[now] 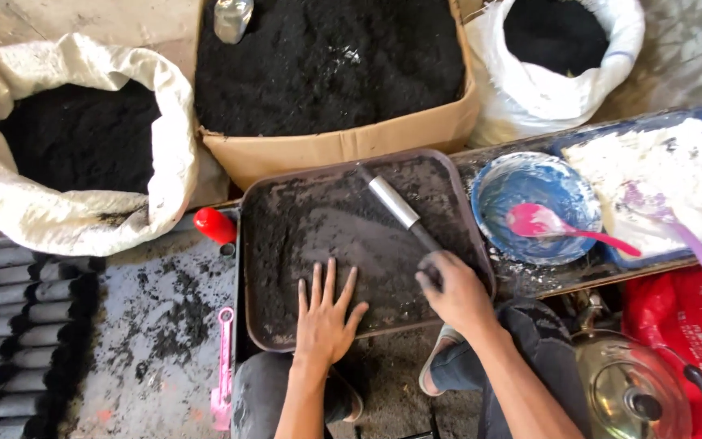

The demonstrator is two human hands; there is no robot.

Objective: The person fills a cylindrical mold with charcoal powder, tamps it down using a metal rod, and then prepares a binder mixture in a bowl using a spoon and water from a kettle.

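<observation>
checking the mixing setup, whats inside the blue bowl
Inside the blue bowl lies a pink spoon, over smears of white paste. The bowl's floor under the spoon head is covered.

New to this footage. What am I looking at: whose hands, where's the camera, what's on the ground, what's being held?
There is no machine here, just one person working with bare hands. The single picture comes from a camera on that person's head, looking down.

The left hand lies flat, fingers spread, on dark powder in a shallow tray. The right hand grips the dark handle of a tool with a metal cylinder resting on the tray.

Around it: a cardboard box and two white sacks of black powder, a blue bowl with a pink spoon, a blue tray of white powder, rows of dark tubes, a red cap and a metal kettle.
</observation>
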